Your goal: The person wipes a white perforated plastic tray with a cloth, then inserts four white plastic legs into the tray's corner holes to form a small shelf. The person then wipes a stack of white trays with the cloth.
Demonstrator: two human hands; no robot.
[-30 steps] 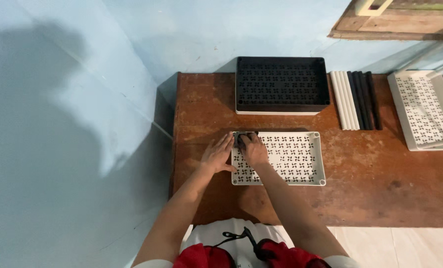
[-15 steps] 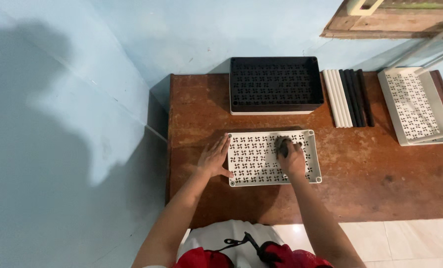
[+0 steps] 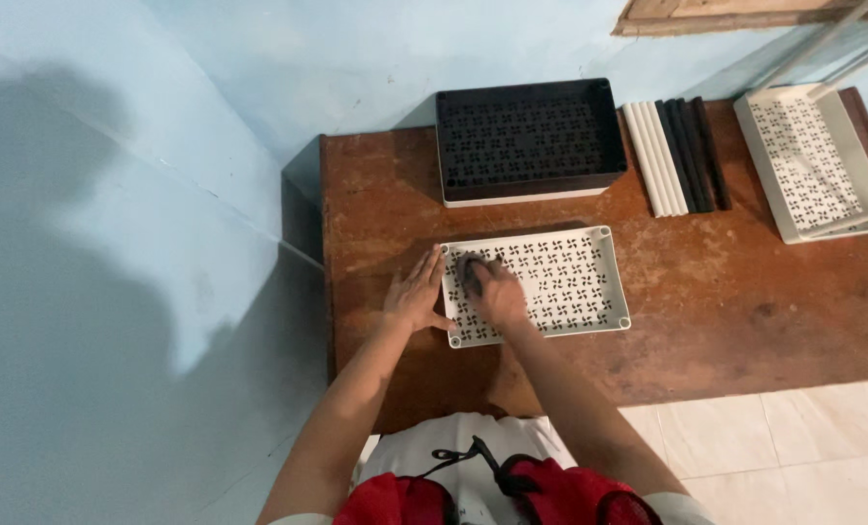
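Near the middle of the frame, a white perforated tray (image 3: 560, 282) is lying flat on the brown counter (image 3: 726, 292). The left hand (image 3: 416, 292) is resting open, fingers spread flat, against the tray's left edge. The right hand (image 3: 494, 290) is closing around a small dark pad (image 3: 470, 272) and pressing it onto the tray's left part. Toward the top of the frame a black perforated tray (image 3: 526, 141) is sitting stacked on a white one. Just right of it, white and black strips (image 3: 677, 156) are lying side by side, and another white tray (image 3: 808, 160) is sitting at the upper right.
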